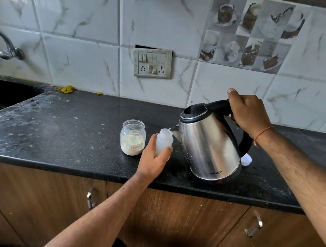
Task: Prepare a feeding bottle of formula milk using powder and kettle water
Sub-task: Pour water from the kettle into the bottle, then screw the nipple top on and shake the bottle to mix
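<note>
- The right hand [250, 112] has its grip wrapped fully round the black handle of the steel kettle [208, 144], thumb up on top, and holds it tipped to the left.
- The kettle's spout sits right at the open mouth of the small feeding bottle [164, 140]; its base is tilted above the black desk [73, 122].
- The left hand [153, 160] grips the bottle from below and behind, fingers and thumb curled round its lower part, keeping it upright on or just over the desk; which one cannot be told.
- The bottle looks cloudy white inside.
- A clear jar [132, 137] of white powder, lid off and with a handwritten label, stands on the desk just left of the bottle, close to the left hand.
- A small white object [246, 159] peeks out behind the kettle's right side, mostly hidden.
- A switch and socket plate [152, 63] is set in the tiled wall behind, and a tap [8, 48] shows at the far left.
</note>
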